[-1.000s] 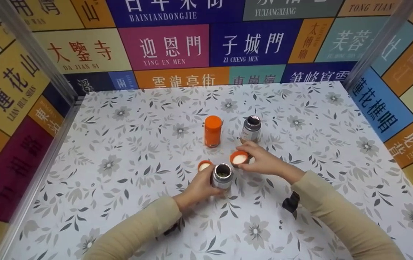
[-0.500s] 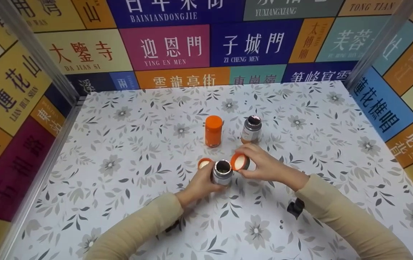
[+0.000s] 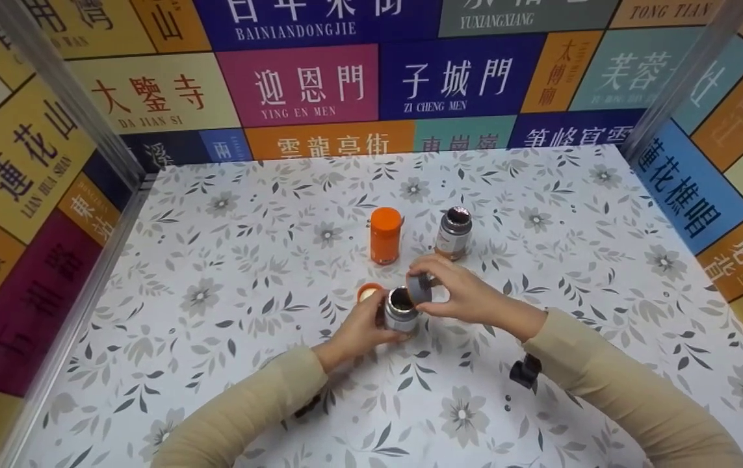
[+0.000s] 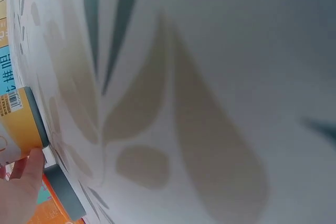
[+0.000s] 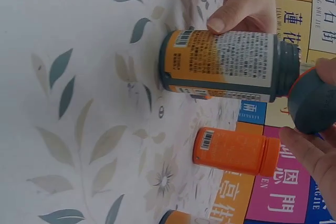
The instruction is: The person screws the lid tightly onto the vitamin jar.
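Observation:
My left hand grips a small grey-necked bottle, uncapped and upright. In the right wrist view that bottle shows an orange and silver printed label and a barcode. My right hand pinches a dark grey screw cap between thumb and fingers. The cap stands tilted on edge, right at the bottle's mouth; the right wrist view shows this cap overlapping the threaded neck. A second cap, orange-rimmed with a pale lining, lies inside up just behind my left hand, partly hidden by it.
Behind the hands an all-orange bottle stands upright with its lid on. To its right is another uncapped grey-necked bottle, just beyond my right fingers. Printed wall panels border the flower-patterned table at the back and sides.
My right hand has turned the cap from lining up to edge-on, its grey outside now showing, and brought it left to the bottle's mouth. The left hand keeps its grip nearly in place.

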{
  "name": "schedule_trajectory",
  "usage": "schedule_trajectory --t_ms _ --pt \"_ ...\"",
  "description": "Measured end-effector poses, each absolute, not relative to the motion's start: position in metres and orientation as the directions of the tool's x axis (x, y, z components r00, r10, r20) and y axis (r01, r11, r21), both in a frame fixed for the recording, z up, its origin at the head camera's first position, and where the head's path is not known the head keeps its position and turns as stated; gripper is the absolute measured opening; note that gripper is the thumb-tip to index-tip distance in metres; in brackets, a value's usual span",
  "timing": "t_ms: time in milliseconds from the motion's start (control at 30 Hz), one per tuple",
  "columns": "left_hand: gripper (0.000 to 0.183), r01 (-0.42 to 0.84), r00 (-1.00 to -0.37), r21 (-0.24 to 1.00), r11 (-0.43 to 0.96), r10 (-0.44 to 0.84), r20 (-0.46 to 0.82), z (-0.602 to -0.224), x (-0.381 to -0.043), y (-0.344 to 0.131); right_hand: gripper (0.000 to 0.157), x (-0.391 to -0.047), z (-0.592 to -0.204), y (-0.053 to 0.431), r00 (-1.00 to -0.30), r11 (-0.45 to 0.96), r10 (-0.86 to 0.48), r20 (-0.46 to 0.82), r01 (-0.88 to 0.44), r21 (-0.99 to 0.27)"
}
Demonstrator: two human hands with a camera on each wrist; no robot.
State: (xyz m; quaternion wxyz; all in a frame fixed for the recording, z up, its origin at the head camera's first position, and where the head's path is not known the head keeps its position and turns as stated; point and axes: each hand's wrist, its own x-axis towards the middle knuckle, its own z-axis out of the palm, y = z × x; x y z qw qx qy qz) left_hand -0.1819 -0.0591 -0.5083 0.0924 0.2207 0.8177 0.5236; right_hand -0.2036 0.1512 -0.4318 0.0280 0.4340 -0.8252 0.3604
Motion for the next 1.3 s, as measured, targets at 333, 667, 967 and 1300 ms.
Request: schedule_trajectory --t_ms 333,667,967,1300 --pt "0.06 0.329 -0.862 0.881 0.34 0.49 0.133 -0.513 -0.183 -0.062 0.041 -0.205 -0.422 0.141 -0.494 0.335 -0.813 0.31 -0.83 -0.446" --pt "0.063 0.256 -0.874 0.883 0.393 0.485 0.037 -0.511 -0.183 -0.062 0.036 -0.207 -0.428 0.136 -0.456 0.325 -0.841 0.291 -0.856 -0.403" --pt "0.065 0.29 -0.862 0.849 0.441 0.505 0.032 -0.513 -0.183 -0.064 0.036 -0.208 -0.431 0.135 -0.423 0.288 -0.847 0.322 -0.874 -0.391" --pt "0.06 0.325 -0.858 0.829 0.455 0.51 0.057 -0.515 -0.185 -0.066 0.034 -0.213 -0.429 0.131 -0.341 0.22 -0.871 0.352 -0.914 -0.341"
